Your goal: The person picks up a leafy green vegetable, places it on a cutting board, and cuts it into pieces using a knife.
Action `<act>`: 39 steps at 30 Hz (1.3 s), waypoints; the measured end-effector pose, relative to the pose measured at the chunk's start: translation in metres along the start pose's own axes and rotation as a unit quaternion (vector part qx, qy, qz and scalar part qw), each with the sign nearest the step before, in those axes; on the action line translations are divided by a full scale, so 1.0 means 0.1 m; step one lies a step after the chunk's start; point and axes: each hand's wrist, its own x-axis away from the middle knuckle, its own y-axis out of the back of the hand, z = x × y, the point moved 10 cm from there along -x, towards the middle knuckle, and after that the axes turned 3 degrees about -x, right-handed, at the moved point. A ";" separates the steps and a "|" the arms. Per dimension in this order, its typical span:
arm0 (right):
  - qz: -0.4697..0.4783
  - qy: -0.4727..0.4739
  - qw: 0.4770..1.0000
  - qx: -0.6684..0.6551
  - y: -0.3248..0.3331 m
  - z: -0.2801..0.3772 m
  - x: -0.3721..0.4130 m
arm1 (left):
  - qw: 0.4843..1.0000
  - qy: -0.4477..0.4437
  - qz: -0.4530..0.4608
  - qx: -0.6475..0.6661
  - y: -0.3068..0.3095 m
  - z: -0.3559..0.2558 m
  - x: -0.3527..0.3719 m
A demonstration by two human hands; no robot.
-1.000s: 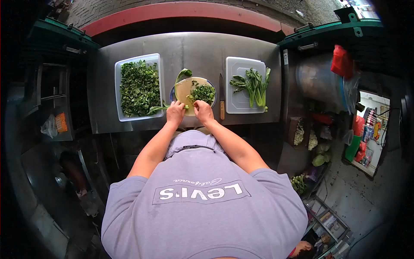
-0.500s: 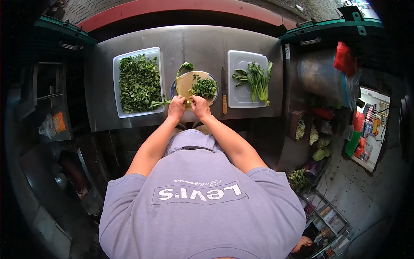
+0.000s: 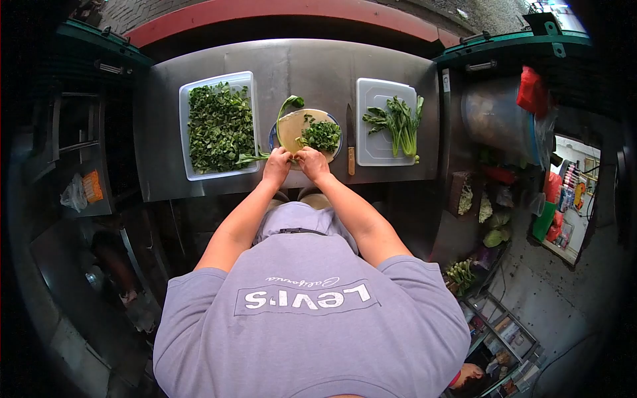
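Both of my hands are closed at the near edge of a round cutting board (image 3: 290,126). Pinched in my left hand (image 3: 277,164) is a leafy green stalk (image 3: 249,158), its leaf end pointing left over the container's rim. The fingers of my right hand (image 3: 312,163) press together on the same stalk, close beside the left; the part between them is mostly hidden. A second long stalk (image 3: 279,129) curves along the board's left side, with its leaf at the far end. Chopped greens (image 3: 321,136) lie heaped on the board's right half.
Left of the board stands a clear plastic container (image 3: 184,132) filled with cut greens (image 3: 219,126). A knife with a wooden handle (image 3: 351,159) lies to the right. Beyond it, whole leafy stalks (image 3: 401,129) rest on a pale plastic lid (image 3: 371,149). All sit on a metal table (image 3: 318,66).
The whole view has shifted slightly. My hands are a little closer together, and less of the stalk shows between them. The board, knife and containers have not moved on the table.
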 end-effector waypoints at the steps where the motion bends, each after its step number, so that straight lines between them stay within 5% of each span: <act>1: -0.001 0.001 1.000 0.000 -0.01 0.00 0.00 | 1.000 -0.002 -0.001 0.005 0.01 0.01 0.00; 9: -0.088 -0.022 0.995 -0.053 0.00 -0.16 0.07 | 1.000 -0.019 -0.001 0.009 0.01 0.01 -0.02; 34: -0.046 -0.066 0.990 -0.113 -0.11 -0.21 0.02 | 1.000 0.002 0.008 0.028 0.00 0.09 -0.04; 39: -0.067 -0.134 0.978 -0.146 -0.20 -0.41 0.01 | 1.000 0.006 0.012 0.026 0.00 0.10 -0.05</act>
